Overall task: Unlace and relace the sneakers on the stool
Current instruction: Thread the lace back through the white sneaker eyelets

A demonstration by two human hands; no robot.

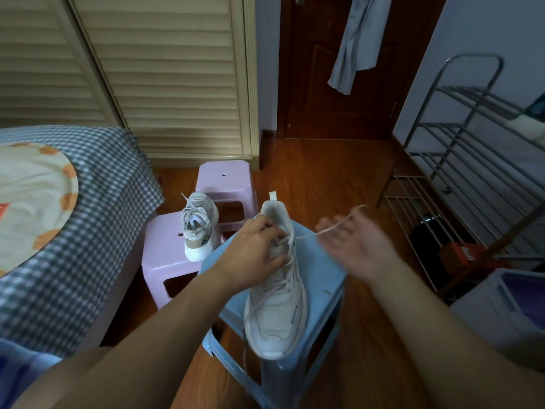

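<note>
We've got the sneaker (277, 293) lying lengthwise on the blue stool (324, 278), toe toward us; left hand (256, 255) pins its tongue; right hand (351, 240), blurry, pulls the lace (306, 236) rightward, grip unclear.

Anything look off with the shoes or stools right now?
The sneaker on the blue stool overhangs the front edge at its toe, and a loose lace end dangles below the seat. The second sneaker sits fully on its pink stool.
</note>
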